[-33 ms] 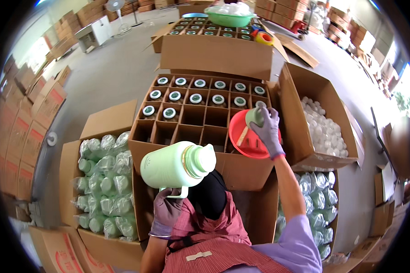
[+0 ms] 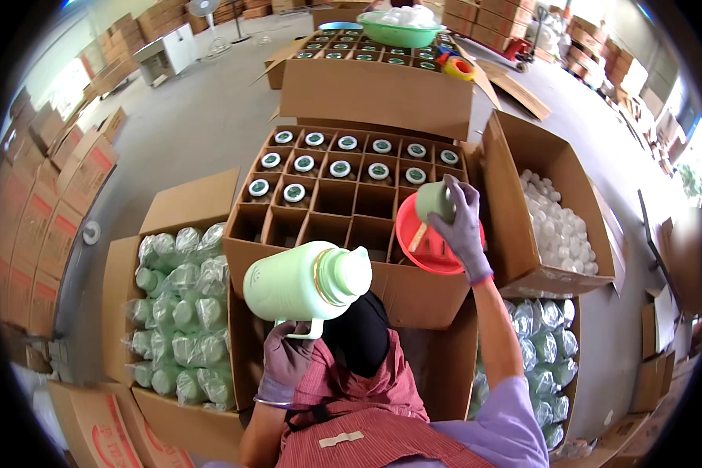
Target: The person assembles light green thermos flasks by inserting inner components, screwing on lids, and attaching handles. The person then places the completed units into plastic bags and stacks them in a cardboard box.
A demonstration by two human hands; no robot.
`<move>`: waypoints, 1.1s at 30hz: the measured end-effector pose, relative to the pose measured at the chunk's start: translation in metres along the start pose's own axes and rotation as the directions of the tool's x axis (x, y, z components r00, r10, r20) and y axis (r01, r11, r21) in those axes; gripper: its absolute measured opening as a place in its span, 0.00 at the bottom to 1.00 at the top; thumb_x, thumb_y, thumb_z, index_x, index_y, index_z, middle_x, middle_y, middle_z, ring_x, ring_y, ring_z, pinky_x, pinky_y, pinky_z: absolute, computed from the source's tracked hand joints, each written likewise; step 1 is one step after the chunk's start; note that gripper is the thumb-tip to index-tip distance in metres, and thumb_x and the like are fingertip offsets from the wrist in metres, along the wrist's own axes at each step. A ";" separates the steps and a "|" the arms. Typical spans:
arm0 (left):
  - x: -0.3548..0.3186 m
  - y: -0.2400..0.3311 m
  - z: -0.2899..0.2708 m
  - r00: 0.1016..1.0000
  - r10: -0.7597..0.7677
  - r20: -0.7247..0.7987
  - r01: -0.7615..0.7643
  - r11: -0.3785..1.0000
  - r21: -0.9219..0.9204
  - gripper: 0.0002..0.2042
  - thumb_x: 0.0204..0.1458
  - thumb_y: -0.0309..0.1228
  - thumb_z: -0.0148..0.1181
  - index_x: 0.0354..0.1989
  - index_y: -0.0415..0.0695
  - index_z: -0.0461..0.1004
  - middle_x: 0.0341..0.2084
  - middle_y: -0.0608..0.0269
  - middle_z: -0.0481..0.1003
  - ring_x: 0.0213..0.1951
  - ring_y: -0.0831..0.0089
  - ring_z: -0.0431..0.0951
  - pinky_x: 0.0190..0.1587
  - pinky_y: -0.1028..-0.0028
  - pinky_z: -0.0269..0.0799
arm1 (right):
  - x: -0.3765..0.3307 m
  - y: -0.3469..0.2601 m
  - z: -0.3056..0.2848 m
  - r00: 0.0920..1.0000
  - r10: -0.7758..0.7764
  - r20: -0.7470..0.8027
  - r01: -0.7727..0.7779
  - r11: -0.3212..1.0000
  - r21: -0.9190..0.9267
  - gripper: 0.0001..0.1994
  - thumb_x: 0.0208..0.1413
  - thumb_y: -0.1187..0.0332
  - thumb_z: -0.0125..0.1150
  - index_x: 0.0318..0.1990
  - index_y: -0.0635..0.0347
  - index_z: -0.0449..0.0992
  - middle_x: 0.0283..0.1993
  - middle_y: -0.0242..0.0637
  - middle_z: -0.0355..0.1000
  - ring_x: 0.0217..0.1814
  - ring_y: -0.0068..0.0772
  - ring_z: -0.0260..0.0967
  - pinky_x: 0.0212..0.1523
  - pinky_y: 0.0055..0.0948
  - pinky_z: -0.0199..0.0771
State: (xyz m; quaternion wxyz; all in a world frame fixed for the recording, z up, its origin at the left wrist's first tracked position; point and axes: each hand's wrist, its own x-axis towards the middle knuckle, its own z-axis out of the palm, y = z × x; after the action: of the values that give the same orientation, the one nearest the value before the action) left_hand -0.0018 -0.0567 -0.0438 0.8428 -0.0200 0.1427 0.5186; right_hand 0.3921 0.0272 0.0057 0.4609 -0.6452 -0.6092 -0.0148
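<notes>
A pale green vacuum jug [image 2: 287,282] lies tilted on its side in the air, its mouth pointing right. My left hand [image 2: 286,359], gloved in grey, is closed round the jug's handle. On the right, my gloved right hand [image 2: 463,226] grips a small green cup [image 2: 434,201] between thumb and fingers. The cup is held over a red basin [image 2: 405,253], in which a light-coloured stick [image 2: 418,236] lies. The basin rests at the near right corner of a divided carton [image 2: 343,271]. White-topped jars or bottles [image 2: 339,168] fill its farther compartments.
Left stands a box of plastic-wrapped green jugs [image 2: 186,316]; a similar box [image 2: 550,343] is at lower right. A carton of white caps [image 2: 554,226] stands right. Beyond is another filled carton with a green basin [image 2: 398,33] and tape dispenser [image 2: 459,67] on top.
The green cup has turned slightly in my right hand. My left hand and the jug keep nearly the same pose; the whole view has shifted a little.
</notes>
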 end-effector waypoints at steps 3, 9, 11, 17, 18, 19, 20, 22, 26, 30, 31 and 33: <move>-0.001 0.007 -0.019 0.999 0.046 -0.013 -0.043 0.988 0.146 0.09 0.60 0.23 0.48 0.45 0.32 0.72 0.43 0.47 0.78 0.47 0.57 0.81 0.51 0.59 0.82 | -0.027 -0.088 -0.008 0.862 -0.483 0.152 0.360 0.796 0.487 0.37 0.40 0.63 0.73 0.62 0.58 0.66 0.63 0.52 0.56 0.63 0.55 0.58 0.62 0.46 0.64; -0.002 0.004 0.004 0.967 0.211 0.143 -0.254 0.750 0.610 0.13 0.63 0.25 0.45 0.50 0.31 0.70 0.40 0.53 0.79 0.38 0.68 0.82 0.42 0.72 0.81 | -0.101 -0.104 0.033 0.936 -0.212 0.281 -0.031 0.746 0.665 0.47 0.49 0.55 0.69 0.72 0.54 0.45 0.66 0.52 0.51 0.67 0.50 0.54 0.66 0.46 0.57; 0.002 0.016 -0.023 0.817 0.416 0.399 -0.494 0.147 0.857 0.16 0.63 0.28 0.48 0.57 0.34 0.67 0.45 0.52 0.77 0.43 0.62 0.80 0.49 0.67 0.76 | -0.105 -0.130 0.052 0.866 0.097 0.490 -0.498 0.240 0.833 0.44 0.56 0.48 0.63 0.73 0.55 0.44 0.68 0.42 0.54 0.69 0.40 0.53 0.69 0.40 0.54; -0.024 0.050 -0.053 0.970 0.034 0.240 -0.134 0.902 0.411 0.26 0.68 0.38 0.44 0.71 0.41 0.52 0.65 0.55 0.63 0.62 0.66 0.67 0.64 0.66 0.65 | -0.049 -0.126 0.067 0.550 -0.162 0.819 -0.832 -0.020 0.555 0.47 0.55 0.34 0.56 0.72 0.59 0.51 0.63 0.41 0.66 0.65 0.38 0.64 0.67 0.38 0.62; -0.012 0.044 0.007 0.970 -0.003 0.243 -0.156 0.761 0.630 0.27 0.66 0.36 0.49 0.70 0.41 0.53 0.65 0.55 0.62 0.63 0.66 0.66 0.66 0.65 0.62 | -0.047 -0.114 0.074 0.519 -0.131 0.845 -0.846 0.062 0.530 0.46 0.55 0.34 0.55 0.70 0.61 0.55 0.62 0.42 0.67 0.64 0.38 0.65 0.65 0.37 0.65; -0.015 0.050 -0.005 0.909 -0.067 0.411 -0.359 0.374 0.855 0.28 0.63 0.35 0.53 0.69 0.43 0.56 0.65 0.53 0.63 0.63 0.62 0.66 0.66 0.62 0.62 | -0.046 -0.108 0.084 0.486 -0.149 0.861 -0.859 0.101 0.502 0.44 0.55 0.37 0.58 0.69 0.62 0.57 0.61 0.42 0.67 0.63 0.38 0.66 0.64 0.37 0.66; -0.017 0.056 -0.018 0.812 -0.131 0.569 -0.577 -0.324 0.750 0.28 0.59 0.34 0.56 0.68 0.45 0.58 0.64 0.51 0.63 0.63 0.59 0.67 0.65 0.59 0.62 | -0.045 -0.104 0.092 0.450 -0.161 0.878 -0.869 0.146 0.472 0.42 0.55 0.40 0.61 0.67 0.62 0.60 0.61 0.41 0.68 0.62 0.38 0.67 0.64 0.36 0.67; -0.029 0.066 -0.041 0.718 -0.295 0.630 -0.588 -0.742 0.322 0.28 0.54 0.32 0.60 0.66 0.48 0.63 0.63 0.49 0.63 0.62 0.54 0.68 0.65 0.56 0.63 | -0.045 -0.102 0.110 0.405 -0.242 0.882 -0.806 0.361 0.469 0.36 0.51 0.49 0.67 0.63 0.63 0.67 0.59 0.39 0.69 0.60 0.37 0.68 0.64 0.34 0.66; -0.013 0.140 -0.076 0.805 -0.217 0.553 -0.582 -0.474 0.661 0.16 0.50 0.25 0.55 0.49 0.45 0.78 0.42 0.57 0.79 0.49 0.62 0.79 0.57 0.63 0.71 | -0.062 -0.136 0.111 0.327 -0.484 0.811 -0.465 0.665 0.585 0.32 0.44 0.54 0.71 0.56 0.64 0.75 0.62 0.47 0.66 0.66 0.46 0.62 0.66 0.39 0.59; 0.107 0.251 -0.084 0.696 0.529 0.485 -0.222 -0.484 0.846 0.17 0.57 0.34 0.56 0.52 0.40 0.74 0.49 0.46 0.76 0.51 0.52 0.76 0.56 0.60 0.70 | -0.048 -0.156 0.119 0.348 -0.405 0.845 -0.540 0.650 0.534 0.37 0.49 0.39 0.64 0.52 0.68 0.76 0.60 0.51 0.67 0.62 0.45 0.65 0.64 0.39 0.61; 0.133 0.282 -0.098 0.717 0.574 0.394 0.000 -0.566 0.824 0.20 0.57 0.38 0.57 0.54 0.41 0.73 0.52 0.46 0.74 0.54 0.52 0.74 0.59 0.57 0.67 | -0.043 -0.157 0.122 0.385 -0.357 0.851 -0.585 0.618 0.525 0.37 0.51 0.40 0.64 0.52 0.71 0.75 0.60 0.52 0.67 0.62 0.45 0.65 0.64 0.39 0.62; 0.188 0.315 -0.131 0.728 0.660 0.186 0.363 -0.601 0.712 0.23 0.56 0.43 0.58 0.57 0.43 0.72 0.55 0.48 0.71 0.58 0.52 0.70 0.61 0.52 0.62 | -0.042 -0.151 0.131 0.529 -0.232 0.816 -0.643 0.518 0.564 0.36 0.52 0.43 0.64 0.53 0.73 0.73 0.58 0.51 0.67 0.62 0.45 0.66 0.64 0.39 0.63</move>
State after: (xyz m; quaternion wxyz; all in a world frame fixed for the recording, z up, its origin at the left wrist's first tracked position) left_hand -0.2287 0.2286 -0.1823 0.1431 0.6023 0.7505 0.2312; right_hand 0.1893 0.0499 -0.0065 0.3624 -0.3503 -0.5801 0.6399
